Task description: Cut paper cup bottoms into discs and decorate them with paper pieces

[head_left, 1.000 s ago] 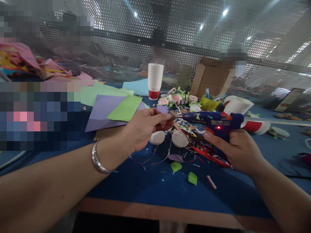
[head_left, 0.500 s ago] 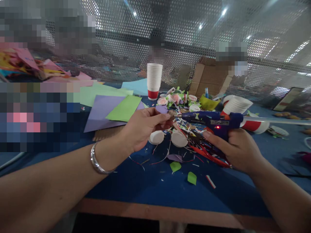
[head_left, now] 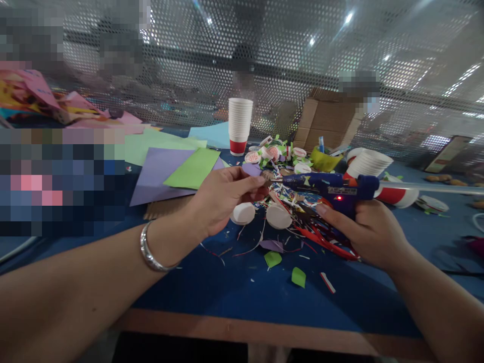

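Note:
My right hand [head_left: 372, 229] is wrapped round the handle of a blue glue gun [head_left: 340, 189], its red light lit and a clear glue stick [head_left: 427, 188] poking out of the back. The gun's nozzle points left and meets a small brown piece [head_left: 266, 176] that looks like cardboard. Thumb and fingertips of my left hand [head_left: 230, 196] pinch that piece at its edge. Below the nozzle lie two white paper discs [head_left: 279, 217] among paper scraps. Red-handled scissors [head_left: 328, 244] rest under the gun, partly hidden by my right hand.
A tall stack of paper cups [head_left: 239, 126] stands behind my hands, beside decorated discs [head_left: 272, 151]. Green paper [head_left: 192, 169] and purple paper [head_left: 155, 176] lie to the left. More cups [head_left: 368, 164] lie on the right, and a cardboard box [head_left: 327, 118] stands at the back.
Almost nothing differs. Both hands hold the same pose, with the nozzle still at the brown piece.

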`<action>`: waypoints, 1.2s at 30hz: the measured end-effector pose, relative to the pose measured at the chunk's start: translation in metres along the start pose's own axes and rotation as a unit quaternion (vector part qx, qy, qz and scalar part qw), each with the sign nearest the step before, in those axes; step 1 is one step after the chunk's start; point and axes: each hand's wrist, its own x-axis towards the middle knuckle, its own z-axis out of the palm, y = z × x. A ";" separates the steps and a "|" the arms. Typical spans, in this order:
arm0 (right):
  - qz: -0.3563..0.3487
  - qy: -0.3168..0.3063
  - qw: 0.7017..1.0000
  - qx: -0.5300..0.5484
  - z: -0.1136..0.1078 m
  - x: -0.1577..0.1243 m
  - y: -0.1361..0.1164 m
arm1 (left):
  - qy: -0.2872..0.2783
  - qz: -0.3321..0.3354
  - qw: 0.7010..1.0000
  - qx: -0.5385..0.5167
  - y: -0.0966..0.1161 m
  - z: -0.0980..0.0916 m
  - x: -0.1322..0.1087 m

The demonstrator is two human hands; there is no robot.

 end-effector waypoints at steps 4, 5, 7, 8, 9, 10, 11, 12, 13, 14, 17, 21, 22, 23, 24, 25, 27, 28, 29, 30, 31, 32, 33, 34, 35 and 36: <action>0.001 0.001 1.000 -0.006 -0.001 -0.001 0.001 | 0.002 0.000 1.000 0.003 0.000 0.000 0.000; 0.003 0.000 1.000 -0.006 -0.001 -0.001 0.001 | 0.002 0.000 1.000 0.005 0.001 0.000 0.000; 0.005 -0.002 1.000 -0.006 -0.001 -0.001 0.000 | 0.006 0.000 1.000 0.012 0.001 0.001 0.000; 0.007 -0.001 1.000 -0.006 0.000 -0.001 0.000 | 0.009 0.000 1.000 0.014 0.001 0.001 0.000; 0.008 -0.001 1.000 -0.006 0.000 -0.001 0.000 | 0.011 0.001 1.000 0.015 0.002 0.001 0.000; 0.010 0.000 1.000 -0.006 0.000 0.000 -0.001 | 0.013 0.003 1.000 0.015 0.002 0.001 0.000; 0.012 0.000 1.000 -0.007 0.000 0.000 -0.001 | 0.013 0.006 1.000 0.015 0.002 0.002 0.000; 0.013 0.000 1.000 -0.007 0.000 0.000 -0.002 | 0.010 0.009 1.000 0.014 0.002 0.002 0.000; 0.015 0.000 1.000 -0.007 -0.001 0.000 -0.003 | 0.007 0.010 1.000 0.013 0.002 0.002 0.000; 0.017 -0.001 1.000 -0.006 -0.001 0.000 -0.003 | 0.004 0.010 1.000 0.012 0.002 0.001 0.000; 0.023 -0.005 1.000 0.001 -0.002 0.000 -0.005 | 0.002 0.007 1.000 0.009 0.002 0.000 0.000; 0.047 -0.008 0.999 0.012 -0.001 0.001 -0.004 | -0.005 0.001 1.000 0.001 0.003 -0.001 0.000; 0.056 -0.008 0.998 0.015 0.000 0.001 -0.002 | -0.009 -0.004 1.000 0.000 0.003 -0.001 0.000; 0.064 -0.008 0.998 0.017 0.000 0.002 0.000 | -0.012 -0.009 1.000 -0.001 0.003 -0.001 0.000; 0.078 -0.004 0.997 0.027 0.000 0.002 0.002 | -0.014 -0.014 1.000 -0.003 0.004 -0.001 0.000; 0.098 0.005 0.994 0.042 0.000 0.003 0.005 | -0.014 -0.019 1.000 -0.006 0.004 -0.001 0.000; 0.143 0.029 0.986 0.084 -0.001 0.004 0.010 | -0.014 -0.028 0.999 -0.011 0.005 -0.001 -0.001; 0.164 0.038 0.980 0.105 -0.002 0.005 0.013 | -0.015 -0.033 0.999 -0.012 0.006 -0.001 -0.001; 0.181 0.042 0.975 0.125 -0.002 0.007 0.016 | -0.019 -0.038 0.999 -0.013 0.006 -0.001 -0.001; 0.194 0.041 0.970 0.139 -0.003 0.008 0.019 | -0.023 -0.042 0.999 -0.013 0.007 -0.001 -0.002; 0.202 0.034 0.967 0.148 -0.004 0.010 0.022 | -0.026 -0.044 0.999 -0.012 0.007 -0.001 -0.002; 0.213 0.026 0.964 0.157 -0.004 0.012 0.025 | -0.027 -0.045 0.999 -0.013 0.007 -0.002 -0.002; 0.224 0.018 0.960 0.166 -0.004 0.013 0.029 | -0.027 -0.045 0.999 -0.013 0.007 -0.002 -0.002; 0.233 0.008 0.957 0.171 -0.004 0.015 0.032 | -0.025 -0.045 0.999 -0.014 0.008 -0.002 -0.002; 0.240 -0.003 0.955 0.175 -0.004 0.017 0.036 | -0.021 -0.045 0.999 -0.015 0.008 -0.003 -0.002; 0.247 -0.012 0.953 0.177 -0.004 0.018 0.041 | -0.019 -0.046 0.999 -0.014 0.008 -0.003 -0.002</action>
